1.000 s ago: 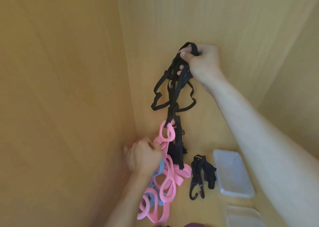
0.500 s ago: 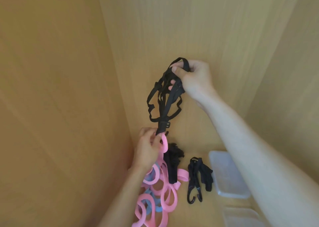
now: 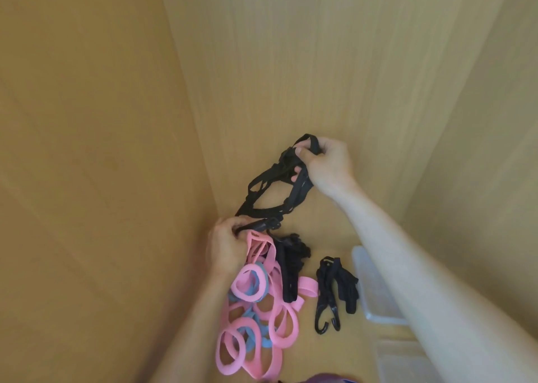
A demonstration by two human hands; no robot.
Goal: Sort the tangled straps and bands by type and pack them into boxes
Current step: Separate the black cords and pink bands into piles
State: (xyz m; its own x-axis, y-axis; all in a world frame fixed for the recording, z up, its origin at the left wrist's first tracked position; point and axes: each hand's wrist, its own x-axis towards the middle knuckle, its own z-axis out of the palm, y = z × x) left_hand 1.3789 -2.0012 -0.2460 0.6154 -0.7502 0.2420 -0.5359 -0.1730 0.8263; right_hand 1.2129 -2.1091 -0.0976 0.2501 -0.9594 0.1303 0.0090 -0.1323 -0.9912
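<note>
Right hand [image 3: 327, 168] grips the tangled black webbing straps [image 3: 270, 190] far up; left hand [image 3: 227, 247] pinches their near end above the pink elastic bands [image 3: 262, 318].

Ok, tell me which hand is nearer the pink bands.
Left. The left hand rests against the top of the pink bands; the right hand is up and away, gripping the black straps.

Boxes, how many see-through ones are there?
2. One box lies right of the hooked black straps, partly behind the arm; the other box sits below it at the bottom edge. More may be hidden.
</note>
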